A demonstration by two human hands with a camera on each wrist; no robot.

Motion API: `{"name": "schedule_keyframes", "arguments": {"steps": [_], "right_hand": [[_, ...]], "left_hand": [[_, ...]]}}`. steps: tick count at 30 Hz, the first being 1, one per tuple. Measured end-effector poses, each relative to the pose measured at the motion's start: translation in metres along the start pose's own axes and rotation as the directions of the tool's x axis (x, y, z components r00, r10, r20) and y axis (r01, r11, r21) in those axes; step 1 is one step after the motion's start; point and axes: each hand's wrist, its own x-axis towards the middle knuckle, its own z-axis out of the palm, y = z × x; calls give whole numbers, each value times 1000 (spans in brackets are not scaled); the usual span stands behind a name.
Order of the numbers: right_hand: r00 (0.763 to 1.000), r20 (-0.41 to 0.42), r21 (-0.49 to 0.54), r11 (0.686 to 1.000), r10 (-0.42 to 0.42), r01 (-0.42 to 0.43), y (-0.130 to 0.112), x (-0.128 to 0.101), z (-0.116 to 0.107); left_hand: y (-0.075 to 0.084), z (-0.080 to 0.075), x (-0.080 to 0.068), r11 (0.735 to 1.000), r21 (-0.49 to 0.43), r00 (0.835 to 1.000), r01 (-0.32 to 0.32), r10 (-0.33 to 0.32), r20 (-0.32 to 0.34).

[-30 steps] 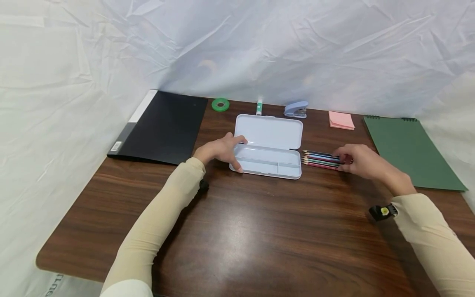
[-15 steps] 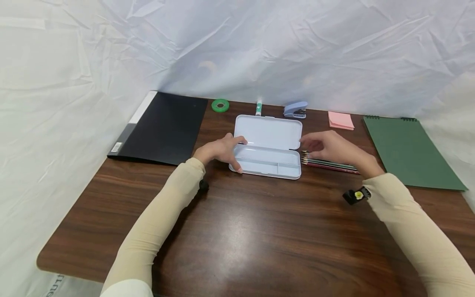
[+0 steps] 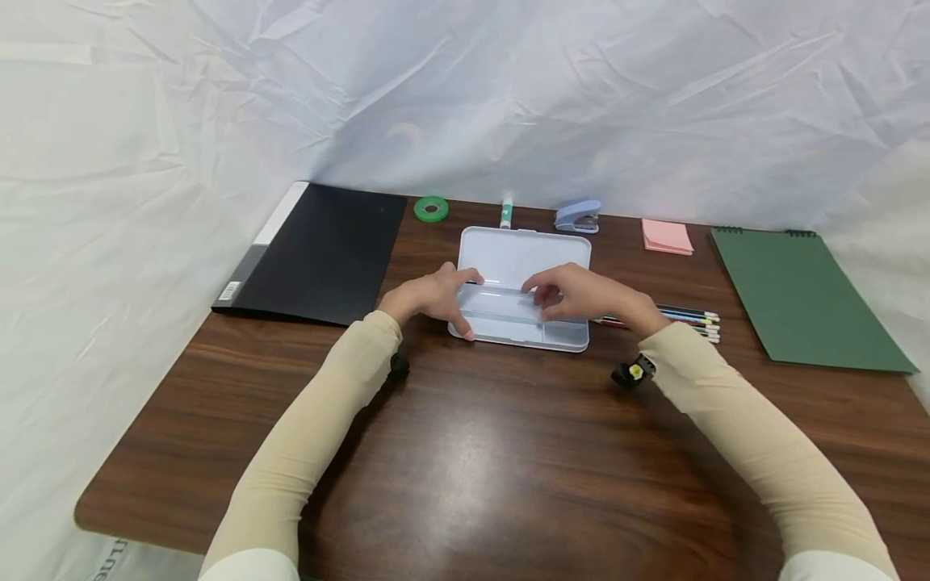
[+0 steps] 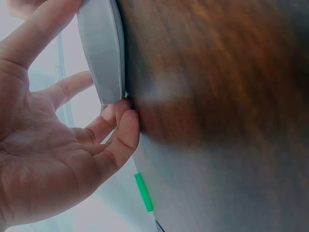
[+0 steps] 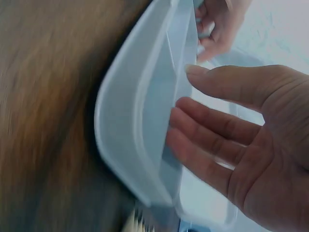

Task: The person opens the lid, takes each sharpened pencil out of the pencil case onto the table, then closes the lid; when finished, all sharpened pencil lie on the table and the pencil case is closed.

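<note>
A white pencil case (image 3: 523,342) lies unfolded on the table, its lid (image 3: 508,248) leaning back and its divided bottom tray facing up. My left hand (image 3: 437,295) grips the case's left end, thumb at the front edge and fingers at the hinge side. Over the tray is my right hand (image 3: 590,294), bent fingers dipping inside it. The right wrist view shows thumb and fingers (image 5: 207,128) apart with nothing between them. A row of several pencils (image 3: 686,315) lies right of the case, partly hidden beneath the right wrist.
Along the back stand green tape (image 3: 431,209), a glue stick (image 3: 506,212), a blue stapler (image 3: 578,216) and pink sticky notes (image 3: 666,236). A black folder (image 3: 327,250) lies at left, a green spiral notebook (image 3: 806,298) at right.
My right hand has moved left from the pencils to above the case's tray. The left hand keeps its grip on the case, which stays in place.
</note>
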Motion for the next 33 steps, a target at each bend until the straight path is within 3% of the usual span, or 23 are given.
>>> {"name": "schedule_keyframes", "arguments": {"steps": [14, 33], "right_hand": [[992, 120, -73, 997, 42, -34, -15, 18, 15], [966, 256, -29, 998, -45, 54, -12, 26, 3]], "left_hand": [[-2, 1, 1, 1000, 26, 1000, -12, 12, -11], [-1, 0, 0, 999, 31, 1000, -12, 12, -10]]}}
